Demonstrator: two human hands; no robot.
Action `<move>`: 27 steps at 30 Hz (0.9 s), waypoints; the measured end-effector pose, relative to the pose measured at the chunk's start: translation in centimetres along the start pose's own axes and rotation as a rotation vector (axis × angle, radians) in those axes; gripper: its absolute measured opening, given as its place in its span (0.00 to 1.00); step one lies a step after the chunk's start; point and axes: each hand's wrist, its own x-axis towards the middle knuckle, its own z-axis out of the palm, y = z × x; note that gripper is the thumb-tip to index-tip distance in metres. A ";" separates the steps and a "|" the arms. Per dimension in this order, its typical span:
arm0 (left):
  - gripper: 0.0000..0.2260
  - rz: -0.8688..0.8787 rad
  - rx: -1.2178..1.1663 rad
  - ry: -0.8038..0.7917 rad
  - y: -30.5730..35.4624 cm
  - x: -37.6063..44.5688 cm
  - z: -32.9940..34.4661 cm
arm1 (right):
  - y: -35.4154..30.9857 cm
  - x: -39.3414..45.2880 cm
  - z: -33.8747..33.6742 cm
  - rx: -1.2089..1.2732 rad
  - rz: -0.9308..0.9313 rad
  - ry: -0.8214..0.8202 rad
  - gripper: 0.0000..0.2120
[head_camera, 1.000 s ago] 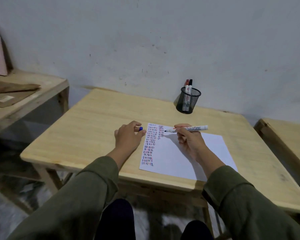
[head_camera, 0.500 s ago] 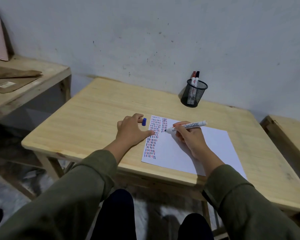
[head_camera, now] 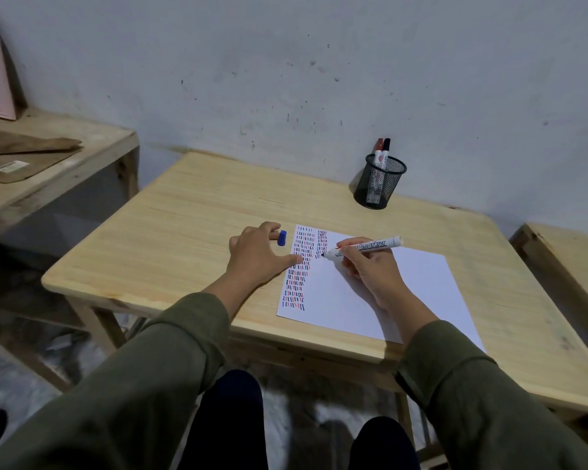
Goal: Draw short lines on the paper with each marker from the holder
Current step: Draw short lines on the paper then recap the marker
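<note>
A white sheet of paper (head_camera: 404, 286) lies on the wooden table (head_camera: 190, 225), its left part filled with columns of short blue, red and black lines. My right hand (head_camera: 370, 266) grips a white marker (head_camera: 364, 247) with its blue tip touching the paper beside the second column. My left hand (head_camera: 260, 254) rests at the paper's left edge, thumb on the sheet, holding the blue cap (head_camera: 281, 238) between its fingers. A black mesh holder (head_camera: 380, 186) at the table's back holds a red-capped and a black-capped marker (head_camera: 382, 149).
A second wooden table (head_camera: 48, 171) with brown flat pieces and a pink frame stands at the left. Another wooden surface (head_camera: 564, 266) is at the right. A grey wall runs behind. My knees show below the table's front edge.
The view has shifted slightly. My right hand has moved the marker tip down the second column of lines; my left hand stays at the paper's edge with the cap.
</note>
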 end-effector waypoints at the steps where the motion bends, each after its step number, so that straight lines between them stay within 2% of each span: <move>1: 0.36 0.000 0.001 0.001 0.0 0.0 0.0 | 0.0 0.0 0.0 -0.002 0.004 0.001 0.06; 8: 0.34 0.003 0.009 -0.004 0.0 -0.1 -0.1 | -0.1 -0.1 -0.1 0.021 0.003 -0.003 0.06; 14: 0.15 0.036 -0.085 0.043 0.0 0.0 0.0 | -0.5 -0.2 -0.1 0.154 0.027 0.035 0.05; 17: 0.10 0.010 -0.087 0.092 0.5 0.1 -0.2 | -1.1 -0.3 -0.3 0.201 0.041 0.032 0.05; 22: 0.03 -0.156 -0.527 0.140 3.2 0.7 -0.9 | -4.2 -0.1 -1.0 0.277 -0.014 0.011 0.04; 25: 0.03 -0.260 -0.787 0.152 6.1 1.5 -2.0 | -6.7 0.3 -1.6 0.287 -0.084 0.000 0.05; 27: 0.05 -0.295 -0.868 0.113 7.8 2.4 -2.5 | -8.1 0.5 -2.0 0.295 -0.120 -0.005 0.05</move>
